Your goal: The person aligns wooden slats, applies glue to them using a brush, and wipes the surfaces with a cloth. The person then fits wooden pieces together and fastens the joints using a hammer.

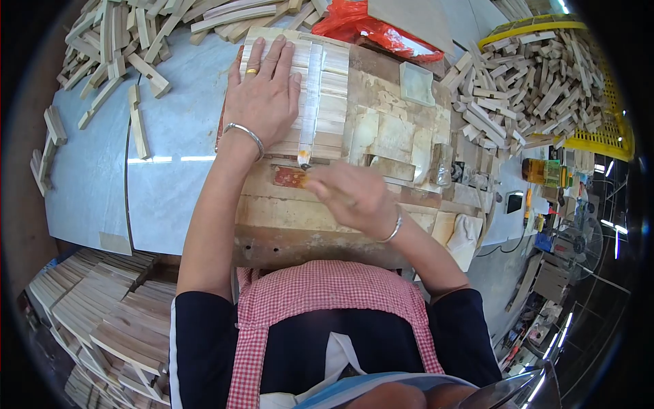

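My left hand (264, 95) lies flat with its fingers stretched over a row of pale wooden pieces (334, 85) set side by side on the work board. Just right of that hand, a straight translucent band (313, 88) runs lengthwise across the pieces. My right hand (357, 194) is closed around the handle of a small brush (304, 163). Its tip, whitish with some orange, is at the near end of the band. Below the brush is a small red patch (289, 176) on the stained board (300, 211).
Loose wooden sticks (102, 41) are heaped at the back left. A yellow crate (616, 129) at the right holds many more. Red plastic (354, 27) lies behind the board. Stacked wood (116, 307) stands below the table's left side. A white cloth (465, 235) lies at the right.
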A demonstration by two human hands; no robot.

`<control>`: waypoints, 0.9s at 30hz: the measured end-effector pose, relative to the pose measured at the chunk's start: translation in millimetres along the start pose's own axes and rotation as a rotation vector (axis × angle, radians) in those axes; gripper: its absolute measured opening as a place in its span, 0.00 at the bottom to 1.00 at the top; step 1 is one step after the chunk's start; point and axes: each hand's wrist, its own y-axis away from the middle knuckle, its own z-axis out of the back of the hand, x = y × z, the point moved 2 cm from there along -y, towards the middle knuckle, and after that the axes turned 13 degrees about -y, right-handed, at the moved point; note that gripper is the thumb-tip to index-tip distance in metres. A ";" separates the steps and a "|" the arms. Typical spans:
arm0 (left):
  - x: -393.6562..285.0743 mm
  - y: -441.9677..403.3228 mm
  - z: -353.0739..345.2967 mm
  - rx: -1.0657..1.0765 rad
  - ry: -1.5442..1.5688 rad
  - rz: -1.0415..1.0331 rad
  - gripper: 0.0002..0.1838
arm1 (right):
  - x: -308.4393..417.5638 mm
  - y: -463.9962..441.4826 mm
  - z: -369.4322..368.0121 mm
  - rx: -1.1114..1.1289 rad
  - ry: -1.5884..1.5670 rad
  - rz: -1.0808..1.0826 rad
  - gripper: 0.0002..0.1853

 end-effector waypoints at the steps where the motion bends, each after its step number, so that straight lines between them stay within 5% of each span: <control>1: 0.2 0.1 -0.7 -0.014 0.009 0.003 0.27 | -0.9 -2.5 4.9 -0.013 -0.003 -0.005 0.05; 3: 0.5 -0.6 -0.7 -0.024 0.012 -0.010 0.27 | -17.6 -13.8 15.5 -0.074 -0.347 -0.369 0.07; 6: 0.5 -1.5 0.8 -0.025 0.029 -0.025 0.27 | -44.6 -43.3 28.4 -0.004 -0.453 -0.521 0.11; 13: -0.5 -2.1 1.6 -0.048 -0.015 -0.040 0.26 | -53.5 -55.0 38.9 -0.025 -0.371 -0.373 0.15; 15: -0.6 -1.8 2.1 -0.052 -0.014 -0.042 0.26 | -52.6 -50.9 33.6 0.188 -0.545 -0.593 0.11; 19: -0.2 -2.9 1.4 -0.050 -0.019 -0.043 0.26 | -79.0 -81.9 36.0 0.159 -0.497 -0.657 0.12; 22: -1.2 -2.6 4.0 -0.010 -0.034 -0.037 0.25 | -112.4 -113.8 52.7 0.002 -0.459 -0.569 0.21; 27: 0.4 -2.4 2.4 -0.001 -0.001 -0.042 0.27 | -127.5 -119.7 73.4 -0.240 -0.576 -0.453 0.20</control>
